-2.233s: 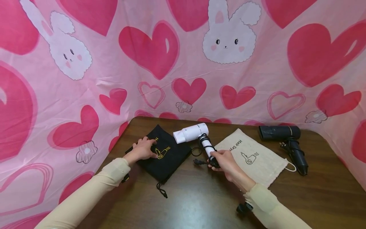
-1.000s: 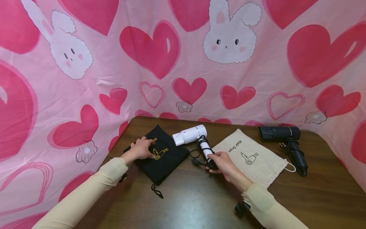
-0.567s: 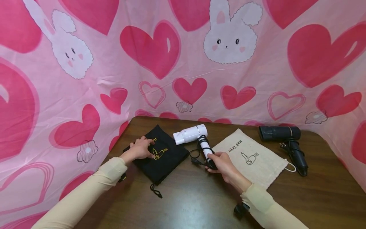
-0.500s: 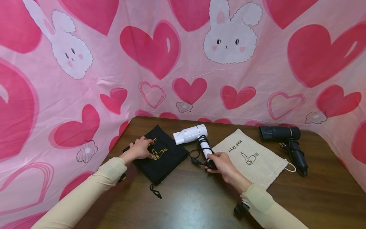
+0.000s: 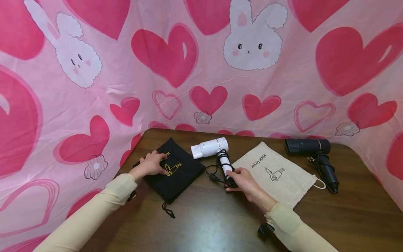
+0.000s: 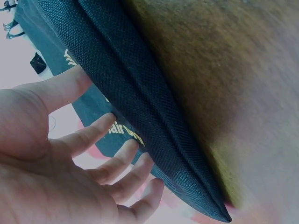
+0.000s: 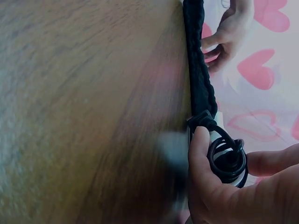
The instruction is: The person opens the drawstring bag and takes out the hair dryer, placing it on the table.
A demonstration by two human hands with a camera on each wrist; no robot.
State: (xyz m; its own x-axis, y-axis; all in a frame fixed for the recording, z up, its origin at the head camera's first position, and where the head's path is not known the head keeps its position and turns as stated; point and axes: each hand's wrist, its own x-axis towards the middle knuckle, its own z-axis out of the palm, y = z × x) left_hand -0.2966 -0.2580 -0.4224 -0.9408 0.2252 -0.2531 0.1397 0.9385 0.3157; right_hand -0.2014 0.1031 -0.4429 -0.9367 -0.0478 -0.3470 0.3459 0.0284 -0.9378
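My right hand (image 5: 245, 182) grips the handle end of a white hair dryer (image 5: 209, 147), thumb on one side and fingers on the other. Its black cord (image 5: 229, 177) is wound round the handle, plug hanging to the left; the right wrist view shows the coiled cord (image 7: 227, 161) between thumb and fingers. The dryer's nozzle points left. On a black drawstring bag (image 5: 185, 171) with a yellow dryer print, my left hand (image 5: 150, 164) rests with spread fingers. In the left wrist view the fingertips (image 6: 108, 122) touch the bag's printed face.
To the right lies a flat beige "Hair Dryer" bag (image 5: 280, 168), its edge beside my right hand. Farther right is a black hair dryer (image 5: 310, 146) with its cord round the handle. A pink heart-patterned cloth (image 5: 207, 70) encloses the wooden table (image 5: 201, 224) behind.
The black bag has slid slightly left along with my left hand. My right hand and the white dryer's handle have shifted a little left, uncovering more of the beige bag's lettering.
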